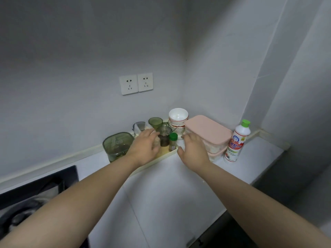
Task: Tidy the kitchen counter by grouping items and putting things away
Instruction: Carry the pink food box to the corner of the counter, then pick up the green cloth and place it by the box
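A cream tray (167,155) stands on the white counter by the back wall. My left hand (145,145) is over the tray and grips a small clear jar (157,142) with pale contents. Beside it on the tray stand a glass jar (164,136) with dark contents and a green-capped spice bottle (172,141). A clear cup (138,127) and a green cup (155,122) are behind them. My right hand (194,149) hovers with relaxed fingers at the tray's right end, next to the pink-lidded stacked containers (208,134), holding nothing.
Stacked white bowls (178,117) sit in the corner. A green lidded container (117,146) stands left of the tray, a white bottle with a green cap (237,142) right of the pink containers. A black stove (34,196) lies at the lower left. Two wall sockets (136,83) above.
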Motion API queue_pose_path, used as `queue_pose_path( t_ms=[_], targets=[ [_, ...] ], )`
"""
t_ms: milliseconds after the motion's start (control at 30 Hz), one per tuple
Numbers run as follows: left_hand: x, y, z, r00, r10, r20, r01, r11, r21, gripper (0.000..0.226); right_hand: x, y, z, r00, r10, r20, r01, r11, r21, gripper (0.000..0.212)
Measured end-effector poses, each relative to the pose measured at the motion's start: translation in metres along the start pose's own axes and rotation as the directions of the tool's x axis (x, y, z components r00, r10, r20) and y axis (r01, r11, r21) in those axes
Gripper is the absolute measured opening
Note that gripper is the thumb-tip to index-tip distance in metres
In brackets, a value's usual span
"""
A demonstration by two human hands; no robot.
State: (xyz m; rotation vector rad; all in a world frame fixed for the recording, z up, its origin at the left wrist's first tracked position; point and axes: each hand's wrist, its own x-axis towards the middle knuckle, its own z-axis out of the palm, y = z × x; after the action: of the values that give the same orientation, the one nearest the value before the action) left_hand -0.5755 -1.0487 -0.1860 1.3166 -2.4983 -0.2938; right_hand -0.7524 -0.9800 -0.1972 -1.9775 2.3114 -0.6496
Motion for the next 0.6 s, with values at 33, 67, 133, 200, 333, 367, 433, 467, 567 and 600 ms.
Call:
queue_pose_path(
  t_ms=[33,67,133,200,333,367,433,467,567,600],
  targets=[
    [-0.01,-0.009,-0.005,1.0,0.006,-0.006,-0.005,0.998,0.056,0.057,-0.001,-0.012,0.001,0.998,-0.056,-0.002,0.055,0.998,-0.032,0.042],
    [-0.021,-0.017,-0.012,1.0,-0.001,-0.015,0.003,0.994,0.109,0.058,-0.002,-0.025,0.003,0.994,-0.111,-0.012,0.11,0.993,-0.05,0.045],
    [-0.043,-0.036,-0.025,0.998,-0.025,-0.056,0.035,0.982,0.188,0.06,-0.004,-0.056,0.004,0.98,-0.194,-0.034,0.191,0.979,-0.072,0.048],
    [-0.07,-0.054,-0.038,0.994,-0.048,-0.099,0.071,0.969,0.235,0.061,-0.011,-0.091,0.004,0.963,-0.268,-0.033,0.263,0.958,-0.118,0.048],
    [-0.133,-0.087,-0.068,0.98,-0.107,-0.17,0.153,0.946,0.287,0.061,-0.033,-0.161,0.013,0.918,-0.395,-0.031,0.384,0.906,-0.178,0.051],
    [-0.153,-0.099,-0.077,0.974,-0.121,-0.192,0.176,0.937,0.302,0.062,-0.042,-0.183,0.017,0.908,-0.419,-0.024,0.408,0.896,-0.176,0.051],
    [-0.192,-0.12,-0.092,0.961,-0.16,-0.226,0.23,0.916,0.329,0.063,-0.059,-0.222,0.024,0.888,-0.459,-0.019,0.45,0.877,-0.166,0.052],
    [-0.214,-0.131,-0.101,0.953,-0.195,-0.23,0.267,0.901,0.343,0.063,-0.07,-0.245,0.029,0.875,-0.483,-0.02,0.474,0.866,-0.157,0.053],
    [-0.274,-0.157,-0.125,0.93,-0.273,-0.248,0.354,0.849,0.393,0.064,-0.098,-0.305,0.04,0.848,-0.529,0.007,0.526,0.842,-0.117,0.056],
    [-0.304,-0.171,-0.138,0.917,-0.3,-0.262,0.387,0.827,0.408,0.064,-0.111,-0.335,0.047,0.827,-0.562,0.017,0.561,0.822,-0.103,0.057]
  ],
)
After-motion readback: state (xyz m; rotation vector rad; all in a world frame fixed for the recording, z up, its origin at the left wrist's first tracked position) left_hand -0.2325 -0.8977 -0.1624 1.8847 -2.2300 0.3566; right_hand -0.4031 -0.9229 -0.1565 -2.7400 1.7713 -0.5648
